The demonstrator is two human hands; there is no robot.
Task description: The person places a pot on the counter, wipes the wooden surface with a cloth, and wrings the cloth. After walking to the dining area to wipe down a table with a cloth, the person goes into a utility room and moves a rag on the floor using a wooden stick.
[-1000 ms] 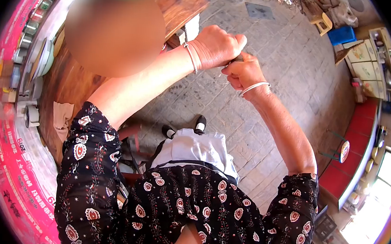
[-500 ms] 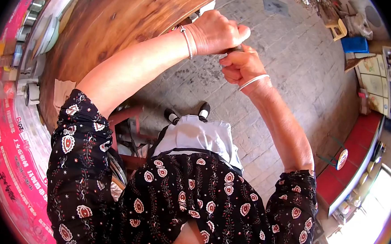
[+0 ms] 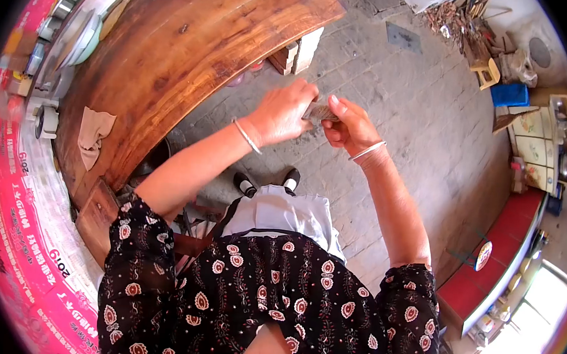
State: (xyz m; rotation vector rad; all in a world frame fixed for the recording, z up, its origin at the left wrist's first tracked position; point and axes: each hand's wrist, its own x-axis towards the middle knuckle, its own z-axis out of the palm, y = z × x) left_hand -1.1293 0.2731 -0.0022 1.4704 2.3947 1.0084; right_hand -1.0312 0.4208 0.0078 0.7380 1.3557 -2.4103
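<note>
Out in front of me, above the tiled floor, both hands grip a twisted grey-brown rag [image 3: 320,112]. My left hand [image 3: 279,113] is closed around its left end, back of the hand upward, hiding that part. From the other side my right hand [image 3: 353,125] pinches the rag, thumb on top and fingers curled beneath. A short ribbed stretch shows between the two hands. Each wrist wears a pale bracelet.
Left of me is a wooden table [image 3: 193,55] with a beige cloth [image 3: 94,136] on it. Bowls [image 3: 87,38] and jars line the far-left side. A blue box [image 3: 510,95], a wooden stool [image 3: 486,74] and a red-fronted cabinet [image 3: 493,255] stand at the right.
Both hands have come lower and closer to my body, still on the rag. My left fist has turned and more of the rag shows. The view has shifted, revealing more table.
</note>
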